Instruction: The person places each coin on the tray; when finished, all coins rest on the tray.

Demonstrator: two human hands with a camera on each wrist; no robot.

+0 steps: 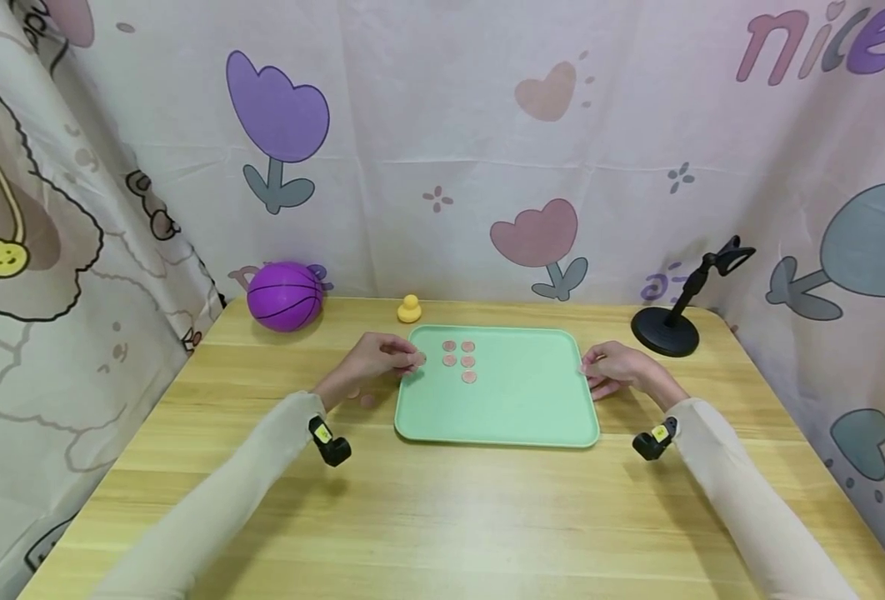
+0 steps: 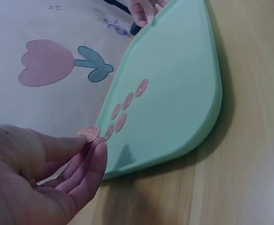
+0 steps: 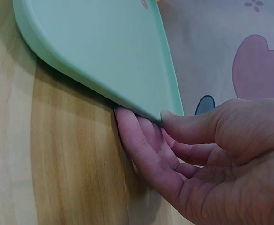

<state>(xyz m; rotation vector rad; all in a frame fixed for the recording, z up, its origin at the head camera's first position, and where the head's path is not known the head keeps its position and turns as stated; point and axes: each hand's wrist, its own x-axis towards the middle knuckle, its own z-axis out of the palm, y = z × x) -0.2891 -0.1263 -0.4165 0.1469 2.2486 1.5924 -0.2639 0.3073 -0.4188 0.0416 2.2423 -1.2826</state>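
Has open room on the tabletop (image 1: 472, 517) before the green tray (image 1: 532, 392), with loose coins (image 1: 367, 401) near the left hand (image 1: 378, 357). Pinches one coin (image 2: 89, 133) in that hand at the left rim, thumb against fingers, and grips the right rim in the right hand (image 1: 618, 367), probably to stop sliding. Shows five coins (image 1: 468, 362) on the tray in two columns, presumably spaced to stay distinct, with room rightward and a yellow duck (image 1: 409, 311) close behind the far edge.

Five coins (image 1: 468, 362) on tray (image 1: 532, 387), duck (image 1: 409, 311) behind, ball (image 1: 285, 297) at left, stand (image 1: 665, 335) at right.
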